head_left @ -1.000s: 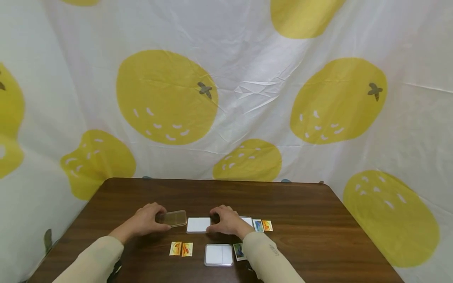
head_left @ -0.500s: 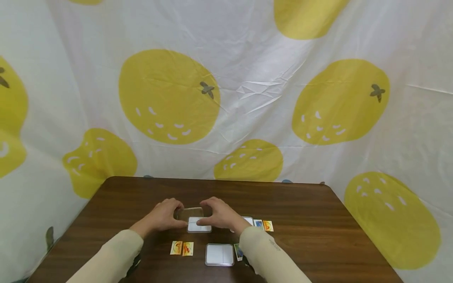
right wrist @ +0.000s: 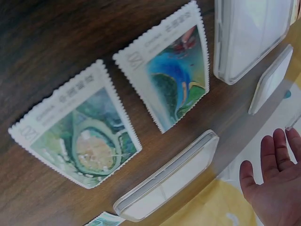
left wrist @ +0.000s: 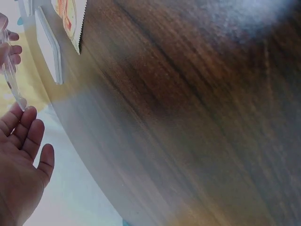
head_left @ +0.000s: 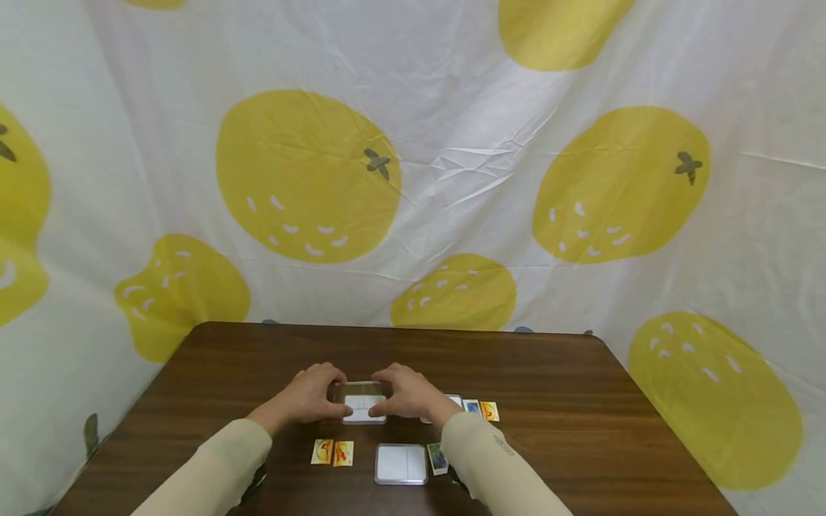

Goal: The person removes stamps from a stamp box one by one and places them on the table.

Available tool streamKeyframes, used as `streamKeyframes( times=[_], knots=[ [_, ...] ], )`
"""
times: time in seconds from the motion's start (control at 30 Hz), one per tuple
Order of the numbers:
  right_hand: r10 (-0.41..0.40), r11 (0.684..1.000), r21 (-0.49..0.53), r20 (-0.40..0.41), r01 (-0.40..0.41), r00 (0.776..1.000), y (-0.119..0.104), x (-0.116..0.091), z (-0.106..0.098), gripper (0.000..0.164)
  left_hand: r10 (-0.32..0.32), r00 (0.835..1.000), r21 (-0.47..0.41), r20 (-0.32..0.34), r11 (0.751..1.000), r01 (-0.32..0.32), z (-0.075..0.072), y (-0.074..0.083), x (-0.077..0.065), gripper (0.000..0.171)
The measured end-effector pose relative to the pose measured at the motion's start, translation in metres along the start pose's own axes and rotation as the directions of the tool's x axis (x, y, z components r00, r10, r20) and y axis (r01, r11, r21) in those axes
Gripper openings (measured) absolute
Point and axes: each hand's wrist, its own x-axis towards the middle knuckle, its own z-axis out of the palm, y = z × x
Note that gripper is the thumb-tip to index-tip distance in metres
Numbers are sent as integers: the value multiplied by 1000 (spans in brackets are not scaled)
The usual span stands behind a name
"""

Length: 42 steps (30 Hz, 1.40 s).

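Both hands hold a clear plastic lid (head_left: 361, 388) above a white-bottomed case base (head_left: 365, 418), which lies on the table. The left hand (head_left: 305, 395) grips the lid's left end, and the right hand (head_left: 410, 393) has the right end. In the left wrist view, fingertips of the left hand (left wrist: 21, 165) meet one end of the tilted lid (left wrist: 10, 80). Only an edge of the lid (right wrist: 294, 120) shows in the right wrist view, at the fingers of the right hand (right wrist: 277, 181). The base (right wrist: 273, 80) sits below, apart from the lid.
A second white case (head_left: 401, 464) lies nearer the front, with two orange stamps (head_left: 332, 453) to its left and a green stamp (head_left: 437, 459) to its right. Another case (head_left: 454, 400), partly behind the right wrist, adjoins a blue stamp (head_left: 472, 407) and an orange stamp (head_left: 490, 411).
The left hand has carried the clear lid rightward, over the white base. My right hand has left the base's right edge, risen, and taken the lid's other end.
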Motion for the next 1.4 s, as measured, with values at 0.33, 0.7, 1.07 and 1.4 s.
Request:
streamKeyframes(
  times=[0.33,0.7,1.07,1.4],
  knots=[
    [15,1000,16,1,-15,1000,8,0,2,57,21,999,-16,44,1000,-21,4,-1,5,51],
    [40,995,-95,4,-39,999,15,0,10,59,34,997,2,65,999,-34,14,1,10,52],
    [78,987,-146,35,-73,996,12,0,15,61,44,995,44,87,998,-48,23,-8,11,53],
    [76,988,-139,49,-69,996,12,-2,14,62,26,994,35,110,999,-30,22,-5,10,55]
  ],
)
